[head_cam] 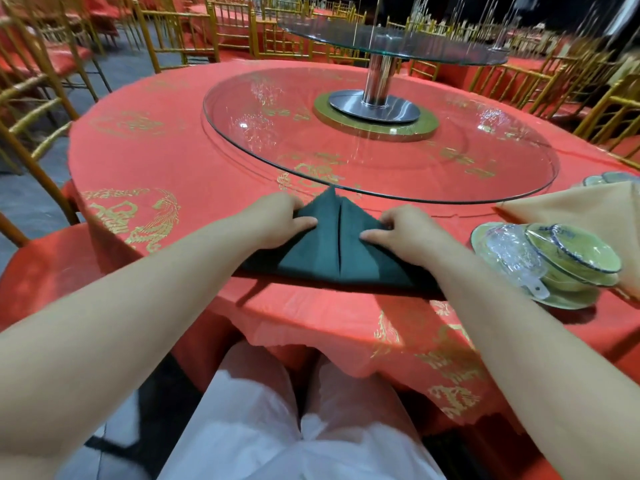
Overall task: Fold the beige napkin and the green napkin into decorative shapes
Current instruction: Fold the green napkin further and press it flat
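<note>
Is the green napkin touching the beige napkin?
Apart. The head view shows the green napkin under both hands, with red tablecloth between it and the beige napkin at right.

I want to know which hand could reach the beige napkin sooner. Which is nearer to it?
Right. The right hand presses the green napkin on the side facing the beige napkin; the left hand presses its far side.

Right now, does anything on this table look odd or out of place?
Only small things. The dishes at the right are still in clear plastic wrap, the cup tipped on the plate. The beige napkin lies unfolded behind them. The green napkin sits neatly folded to a point under the left hand and right hand. No spills or damage.
</note>
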Tool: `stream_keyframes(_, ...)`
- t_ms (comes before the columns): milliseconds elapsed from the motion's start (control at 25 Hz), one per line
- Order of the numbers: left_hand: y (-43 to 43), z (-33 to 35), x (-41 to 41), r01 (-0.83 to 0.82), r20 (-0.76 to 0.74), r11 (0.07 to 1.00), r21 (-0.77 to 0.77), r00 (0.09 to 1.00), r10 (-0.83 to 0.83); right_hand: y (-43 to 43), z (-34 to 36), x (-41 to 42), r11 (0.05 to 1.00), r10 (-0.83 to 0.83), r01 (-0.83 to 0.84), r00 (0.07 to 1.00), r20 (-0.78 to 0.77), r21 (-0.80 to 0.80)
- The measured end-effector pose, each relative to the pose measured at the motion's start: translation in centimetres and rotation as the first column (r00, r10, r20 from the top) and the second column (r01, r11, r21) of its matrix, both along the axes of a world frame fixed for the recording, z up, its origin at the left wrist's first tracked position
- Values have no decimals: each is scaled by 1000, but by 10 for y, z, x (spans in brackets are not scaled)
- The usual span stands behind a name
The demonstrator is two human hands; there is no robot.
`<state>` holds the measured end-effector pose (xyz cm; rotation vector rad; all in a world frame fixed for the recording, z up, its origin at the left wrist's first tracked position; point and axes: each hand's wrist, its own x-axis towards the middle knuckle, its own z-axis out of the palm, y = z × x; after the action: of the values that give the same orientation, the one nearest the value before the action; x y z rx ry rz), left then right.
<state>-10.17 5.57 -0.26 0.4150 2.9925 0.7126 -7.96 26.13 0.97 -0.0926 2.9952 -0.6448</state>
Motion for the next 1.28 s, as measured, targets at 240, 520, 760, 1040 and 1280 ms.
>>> stream_keyframes(240, 10, -19, -18, -63, -54, 987, -148, 997, 55, -10, -26, -11, 975, -39, 65, 992, -119, 215)
stream_keyframes(520, 23, -25, -37, -14, -72, 987, -159, 997, 3, -5, -34, -23, 966, -63, 102, 984, -165, 238)
stream_keyframes(760, 26, -38, -38, -50, -119, 996, -78, 992, 40, -9, -40, -16, 939, -41, 122, 968, -247, 322)
stream_keyframes(1040, 21, -19, 27, -12, -228, 983, -185, 973, -31, -8, -44, -15, 937, -48, 138, 962, -269, 322)
stream_keyframes(1280, 22, -41, 46, -91, -53, 931, -352, 996, 77, -7, -45, -16, 930, -78, 161, 965, -252, 329)
